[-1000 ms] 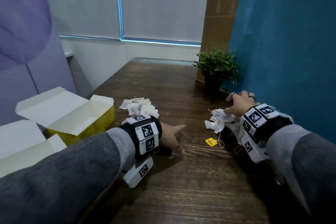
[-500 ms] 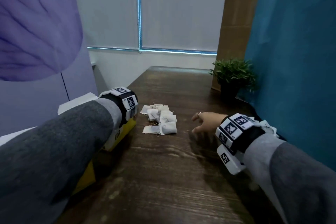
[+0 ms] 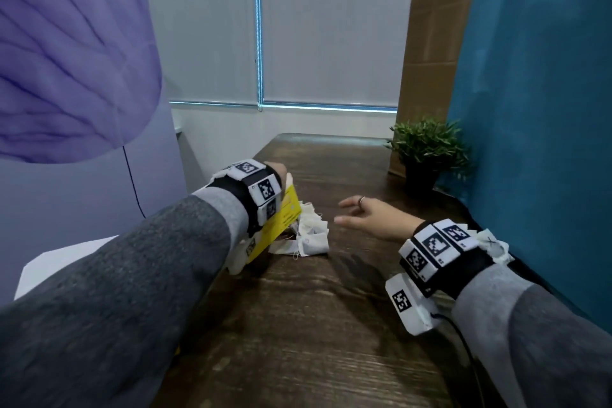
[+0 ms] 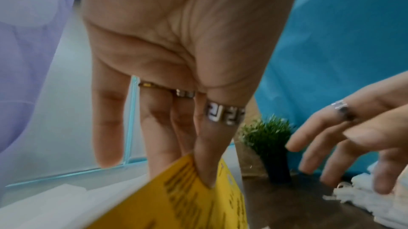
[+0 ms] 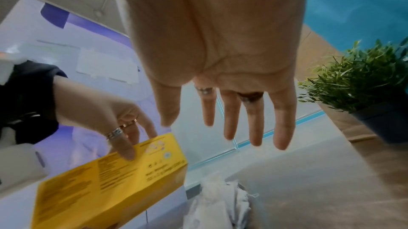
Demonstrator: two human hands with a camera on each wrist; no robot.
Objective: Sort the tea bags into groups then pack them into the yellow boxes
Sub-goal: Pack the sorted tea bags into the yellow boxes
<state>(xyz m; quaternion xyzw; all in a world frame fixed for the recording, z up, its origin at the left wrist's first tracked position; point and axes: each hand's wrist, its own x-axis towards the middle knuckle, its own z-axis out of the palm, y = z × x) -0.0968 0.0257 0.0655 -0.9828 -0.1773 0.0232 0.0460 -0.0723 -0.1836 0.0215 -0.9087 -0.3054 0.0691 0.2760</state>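
My left hand (image 3: 282, 173) grips a yellow box (image 3: 285, 217), thumb on its printed side and fingers behind it. The yellow box (image 5: 106, 180) is tilted, its far end raised, at the table's left edge. Just right of it a pile of white tea bags (image 3: 312, 236) lies on the dark wooden table (image 3: 314, 325). My right hand (image 3: 351, 214) hovers open to the right of the pile, fingers straight and empty. The right wrist view shows the right hand (image 5: 210, 124) above the tea bags (image 5: 218, 203). In the left wrist view the left hand (image 4: 183, 168) pinches the yellow box (image 4: 176, 201).
A potted green plant (image 3: 427, 156) stands at the table's far right, against a cardboard panel (image 3: 430, 43) and a blue partition (image 3: 536, 109). A white box flap (image 3: 66, 258) shows at the left, under my left sleeve. A purple wall panel borders the left side.
My left hand left the tabletop, took hold of the yellow box and tilted it up beside the tea bags. My right hand swept left from the right pile toward the left pile.
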